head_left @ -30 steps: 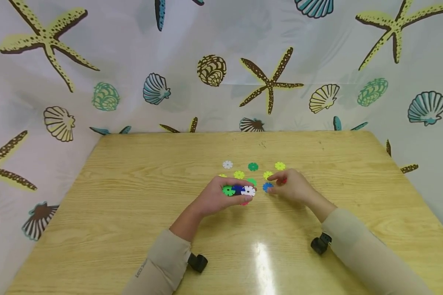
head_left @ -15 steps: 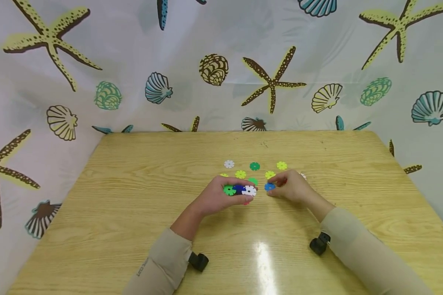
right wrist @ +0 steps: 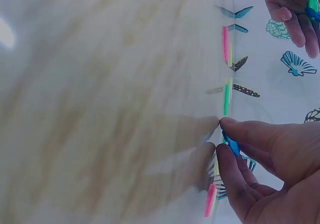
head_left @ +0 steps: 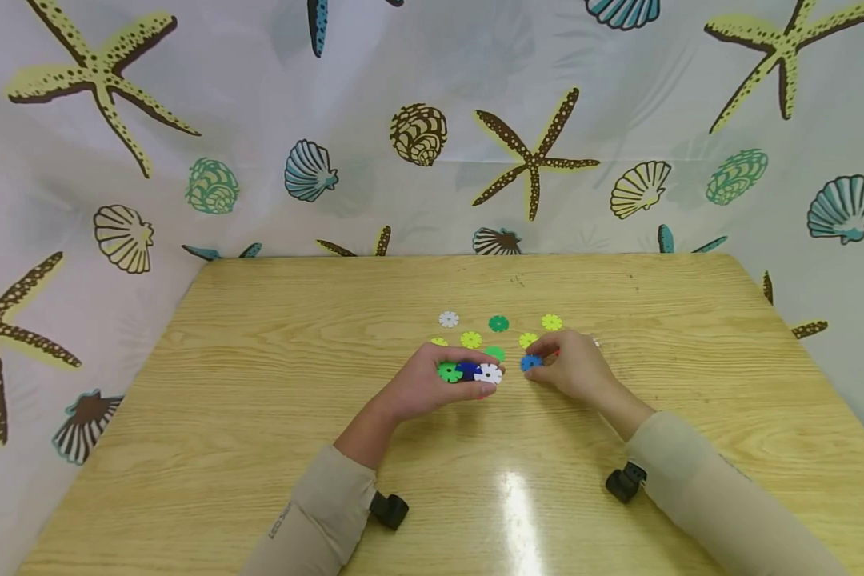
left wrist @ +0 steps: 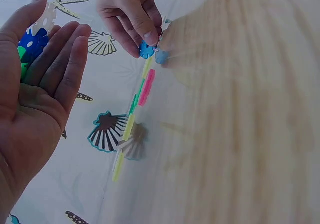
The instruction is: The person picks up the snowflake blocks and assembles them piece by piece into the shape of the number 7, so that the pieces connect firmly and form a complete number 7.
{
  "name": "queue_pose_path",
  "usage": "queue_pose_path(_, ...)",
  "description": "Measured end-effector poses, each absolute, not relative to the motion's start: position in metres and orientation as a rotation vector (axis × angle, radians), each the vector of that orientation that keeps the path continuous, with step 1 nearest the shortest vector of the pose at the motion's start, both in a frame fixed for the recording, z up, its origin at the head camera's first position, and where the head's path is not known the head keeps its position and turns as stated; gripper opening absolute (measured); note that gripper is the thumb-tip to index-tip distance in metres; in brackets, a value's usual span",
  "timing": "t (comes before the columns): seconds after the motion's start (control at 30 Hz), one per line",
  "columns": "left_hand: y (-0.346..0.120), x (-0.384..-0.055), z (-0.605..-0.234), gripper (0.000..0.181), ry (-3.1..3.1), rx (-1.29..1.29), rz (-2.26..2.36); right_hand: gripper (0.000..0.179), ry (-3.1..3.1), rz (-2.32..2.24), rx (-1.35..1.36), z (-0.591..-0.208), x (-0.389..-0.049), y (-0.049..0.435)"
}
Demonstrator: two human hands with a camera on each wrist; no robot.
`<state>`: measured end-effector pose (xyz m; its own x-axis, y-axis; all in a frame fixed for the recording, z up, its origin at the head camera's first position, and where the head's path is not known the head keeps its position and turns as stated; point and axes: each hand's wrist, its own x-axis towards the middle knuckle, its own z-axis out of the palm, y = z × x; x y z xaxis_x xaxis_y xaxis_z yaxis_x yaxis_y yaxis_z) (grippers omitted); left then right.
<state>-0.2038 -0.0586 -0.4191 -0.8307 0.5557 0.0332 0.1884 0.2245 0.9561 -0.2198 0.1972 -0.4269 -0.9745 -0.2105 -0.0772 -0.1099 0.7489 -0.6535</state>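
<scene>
My left hand (head_left: pixel 432 384) holds a joined row of notched plastic discs between thumb and fingers: a green disc (head_left: pixel 450 373), a dark blue disc (head_left: pixel 468 371) and a white disc (head_left: pixel 488 374). In the left wrist view the dark blue disc (left wrist: pixel 34 44) shows against the palm. My right hand (head_left: pixel 579 368) pinches a lighter blue disc (head_left: pixel 531 363) by its edges, low at the tabletop. Seen from the right wrist, this blue disc (right wrist: pixel 230 143) stands tilted between thumb and finger. A red disc (head_left: pixel 558 352) is mostly hidden behind the right hand.
Several loose discs lie flat beyond the hands, among them a white disc (head_left: pixel 449 319), a dark green disc (head_left: pixel 499 323) and a yellow disc (head_left: pixel 551 322). A pink disc (left wrist: pixel 146 87) lies nearer, partly under the left hand. Patterned cloth (head_left: pixel 360 120) borders the wooden table (head_left: pixel 274 320).
The right hand has closed its fingers on the blue disc and shifted it slightly right. The left hand keeps its row of discs almost still. The head view has shifted a little.
</scene>
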Motion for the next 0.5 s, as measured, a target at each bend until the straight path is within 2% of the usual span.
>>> queue_pose_path(0.5, -0.059, -0.205, -0.419, 0.032, 2.186, 0.674, 1.641, 0.029, 2.65, -1.248, -0.238, -0.43, -0.22, 0.213)
